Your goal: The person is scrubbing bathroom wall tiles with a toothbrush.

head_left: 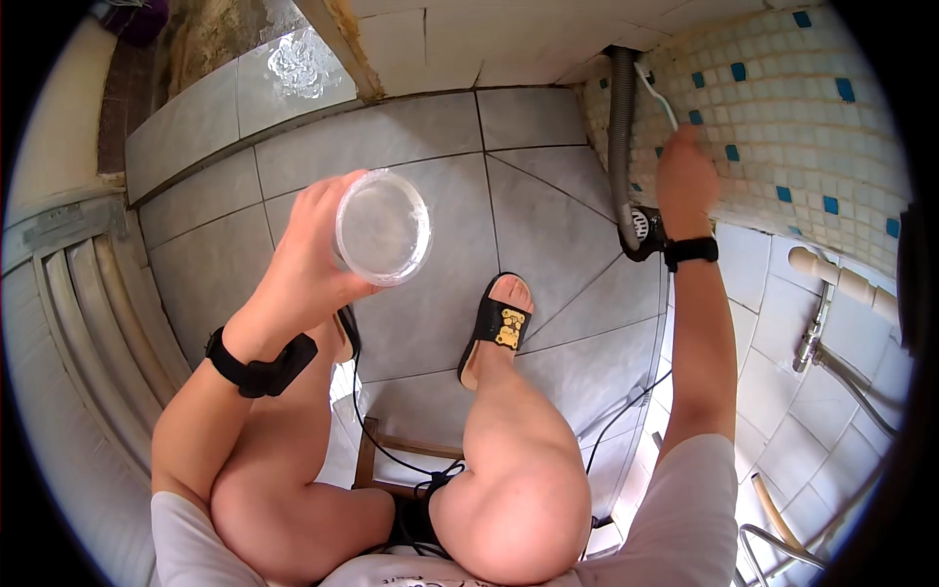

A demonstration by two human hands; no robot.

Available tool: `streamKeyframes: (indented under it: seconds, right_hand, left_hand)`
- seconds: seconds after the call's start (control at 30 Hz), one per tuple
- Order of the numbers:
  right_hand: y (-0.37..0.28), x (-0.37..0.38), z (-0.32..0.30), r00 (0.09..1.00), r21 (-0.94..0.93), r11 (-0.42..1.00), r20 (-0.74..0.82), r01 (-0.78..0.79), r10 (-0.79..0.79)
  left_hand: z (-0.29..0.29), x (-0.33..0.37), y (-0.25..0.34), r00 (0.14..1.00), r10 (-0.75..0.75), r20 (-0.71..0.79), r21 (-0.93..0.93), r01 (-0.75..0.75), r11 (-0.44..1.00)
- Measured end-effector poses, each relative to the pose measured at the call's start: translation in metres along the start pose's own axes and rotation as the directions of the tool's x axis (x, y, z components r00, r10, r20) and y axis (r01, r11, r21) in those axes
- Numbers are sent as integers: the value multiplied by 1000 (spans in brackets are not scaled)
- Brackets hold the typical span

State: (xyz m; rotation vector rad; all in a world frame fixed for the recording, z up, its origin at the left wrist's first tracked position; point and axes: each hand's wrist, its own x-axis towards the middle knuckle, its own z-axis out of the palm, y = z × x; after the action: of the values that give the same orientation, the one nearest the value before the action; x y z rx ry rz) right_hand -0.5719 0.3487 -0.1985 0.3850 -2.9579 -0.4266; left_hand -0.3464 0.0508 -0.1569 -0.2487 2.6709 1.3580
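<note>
My left hand [320,245] is wrapped round the side of a clear round plastic tub [383,227], held up over the floor in front of me. Its round face points toward me, and whether anything is inside cannot be told. Stretched out to the far right, my right hand [687,176] is blurred by motion and closed on a thin white and green toothbrush [662,95]. The brush's far end is by the mosaic tile wall [763,127], close to the top of a grey corrugated hose [621,137]. Its head is too small to make out.
The hose runs down to a black and white drain fitting [641,230] on the grey tiled floor [411,127]. At the right are a tap-like metal fitting [810,342] and hoses. Black cables [377,440] hang by a wooden stool [421,445] beneath me. White panels stand at left.
</note>
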Motion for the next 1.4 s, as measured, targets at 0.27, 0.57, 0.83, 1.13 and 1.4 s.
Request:
streamKeyframes:
  seconds: [0.27,0.57,0.83,1.13,1.4]
  right_hand:
    - [8,6,-8,995,32,997,62,76,-78]
    - [1,44,-39,997,-65,995,-7,71,-72]
    - [-1,19,-32,989,-177,974,39,144,-140]
    - [10,29,-30,972,-134,969,-76,209,-221]
    - [16,27,-62,992,-71,996,-109,53,-61]
  left_hand:
    - [-3,-2,-8,1000,12,-24,34,-11,999]
    - [-3,-2,-10,1000,5,-24,14,-5,1000]
    - [-2,-4,-10,999,-31,-9,-10,31,999]
    - [-2,0,-6,998,50,-48,1,-50,999]
    - [-7,-1,-8,999,9,-34,47,-7,999]
